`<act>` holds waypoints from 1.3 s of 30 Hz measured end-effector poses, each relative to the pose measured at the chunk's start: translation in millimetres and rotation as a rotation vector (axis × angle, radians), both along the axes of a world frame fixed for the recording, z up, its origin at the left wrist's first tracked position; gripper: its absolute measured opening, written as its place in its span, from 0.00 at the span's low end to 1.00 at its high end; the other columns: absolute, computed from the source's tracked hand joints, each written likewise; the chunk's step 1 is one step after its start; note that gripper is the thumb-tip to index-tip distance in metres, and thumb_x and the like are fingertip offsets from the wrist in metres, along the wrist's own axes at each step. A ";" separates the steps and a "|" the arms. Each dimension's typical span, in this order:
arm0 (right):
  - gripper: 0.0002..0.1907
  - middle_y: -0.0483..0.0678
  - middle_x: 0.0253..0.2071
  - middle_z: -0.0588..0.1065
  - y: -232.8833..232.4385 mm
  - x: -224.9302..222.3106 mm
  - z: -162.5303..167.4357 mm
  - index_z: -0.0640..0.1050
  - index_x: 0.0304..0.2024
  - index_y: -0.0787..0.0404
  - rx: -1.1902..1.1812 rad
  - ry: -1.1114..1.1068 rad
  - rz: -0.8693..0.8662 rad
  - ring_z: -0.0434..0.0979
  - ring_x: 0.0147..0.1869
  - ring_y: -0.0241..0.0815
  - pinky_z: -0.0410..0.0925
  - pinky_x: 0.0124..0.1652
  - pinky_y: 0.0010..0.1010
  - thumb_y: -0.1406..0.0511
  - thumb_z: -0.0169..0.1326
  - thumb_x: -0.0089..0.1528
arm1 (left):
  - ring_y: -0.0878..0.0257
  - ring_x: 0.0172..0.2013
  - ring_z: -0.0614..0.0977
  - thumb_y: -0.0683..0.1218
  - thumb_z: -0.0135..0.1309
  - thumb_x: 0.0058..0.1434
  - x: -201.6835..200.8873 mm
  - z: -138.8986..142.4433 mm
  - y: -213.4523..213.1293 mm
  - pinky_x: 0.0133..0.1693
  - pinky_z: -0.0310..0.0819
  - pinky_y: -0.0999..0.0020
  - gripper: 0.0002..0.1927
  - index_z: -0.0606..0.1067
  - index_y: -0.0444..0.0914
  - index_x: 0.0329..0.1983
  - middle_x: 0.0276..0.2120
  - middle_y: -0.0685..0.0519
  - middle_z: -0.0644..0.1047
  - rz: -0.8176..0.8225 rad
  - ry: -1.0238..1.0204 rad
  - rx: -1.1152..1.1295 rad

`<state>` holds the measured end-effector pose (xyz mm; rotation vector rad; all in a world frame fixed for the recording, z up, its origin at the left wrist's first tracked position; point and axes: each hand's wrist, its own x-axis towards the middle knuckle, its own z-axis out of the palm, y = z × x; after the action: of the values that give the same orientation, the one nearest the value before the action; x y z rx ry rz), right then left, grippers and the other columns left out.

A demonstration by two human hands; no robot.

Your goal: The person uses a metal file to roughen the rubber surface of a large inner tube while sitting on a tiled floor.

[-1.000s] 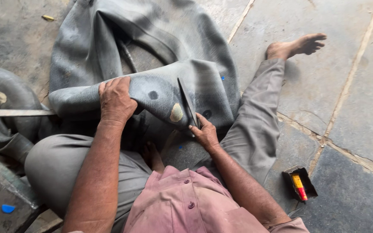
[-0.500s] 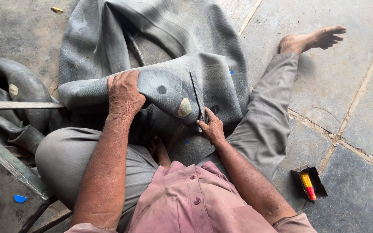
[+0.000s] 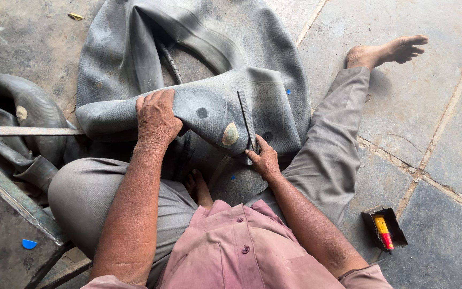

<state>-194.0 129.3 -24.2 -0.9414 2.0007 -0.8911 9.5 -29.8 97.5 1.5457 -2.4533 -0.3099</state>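
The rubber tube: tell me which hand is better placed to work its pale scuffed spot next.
Right, probably. The right hand grips the thin dark tool beside the pale spot; the left hand presses the tube flat.

Left hand (image 3: 157,119) pressing inner tube (image 3: 209,101), right hand (image 3: 263,159) gripping rasp (image 3: 246,120)

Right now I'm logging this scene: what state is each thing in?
Inner tube: deflated, folded over the lap.
Left hand: pressed flat on the tube.
Right hand: gripping the flat tool, laid against the tube.
Small box: open, on the floor.
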 end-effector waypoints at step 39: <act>0.25 0.52 0.35 0.83 -1.8 20.4 33.2 0.79 0.58 0.59 -0.130 0.197 -0.082 0.84 0.39 0.43 0.73 0.44 0.35 0.59 0.62 0.59 | 0.54 0.60 0.73 0.37 0.52 0.59 12.1 -2.3 -9.3 0.68 0.47 0.38 0.15 0.73 0.39 0.50 0.50 0.47 0.76 0.047 -0.039 0.118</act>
<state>-173.7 127.4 9.0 -1.0617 2.1821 -1.0177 21.6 -39.1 95.1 1.6692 -2.4644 -0.4270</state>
